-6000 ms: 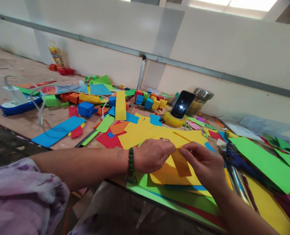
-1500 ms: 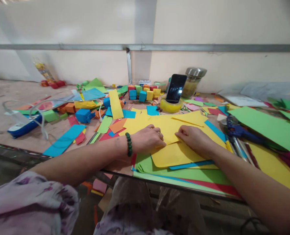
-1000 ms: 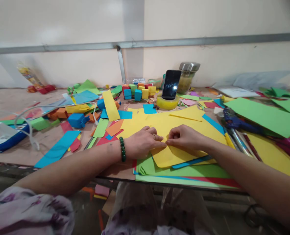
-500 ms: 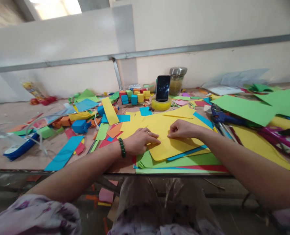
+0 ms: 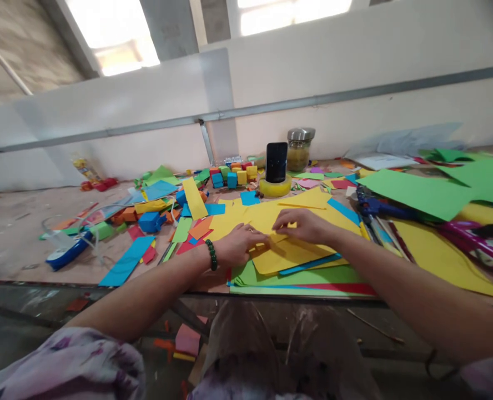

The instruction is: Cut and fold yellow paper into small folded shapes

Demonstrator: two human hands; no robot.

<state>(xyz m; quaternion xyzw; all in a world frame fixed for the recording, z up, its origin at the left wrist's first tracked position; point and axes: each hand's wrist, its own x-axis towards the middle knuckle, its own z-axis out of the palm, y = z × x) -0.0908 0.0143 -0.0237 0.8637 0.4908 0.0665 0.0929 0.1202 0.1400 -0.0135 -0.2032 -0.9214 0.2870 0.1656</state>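
Note:
My left hand (image 5: pixel 242 243), with a green bead bracelet (image 5: pixel 211 255) at its wrist, rests on a stack of yellow paper sheets (image 5: pixel 300 256). Its fingers are stretched out along the top sheet. Just to the right, my right hand (image 5: pixel 303 226) is raised a little over the same sheet. The thumb and fingers are bent into a pinch; a small yellow edge shows below them, but what they hold is too unclear to name. Under the yellow paper lie green sheets (image 5: pixel 246 275) and a blue strip (image 5: pixel 308 264).
Paper cubes (image 5: pixel 232 180), a phone (image 5: pixel 276 162) on a yellow tape roll (image 5: pixel 275 188), and a lidded jar (image 5: pixel 300 150) stand behind. Blue-handled scissors (image 5: pixel 380 206) and a magenta glue gun (image 5: pixel 477 241) are right. A power strip (image 5: pixel 69 251) with white cable lies left.
My right hand has shifted slightly left toward my left hand, its fingers loosening from a tight fist-like pinch and lifting. My left hand stays on the paper. The view has tilted up.

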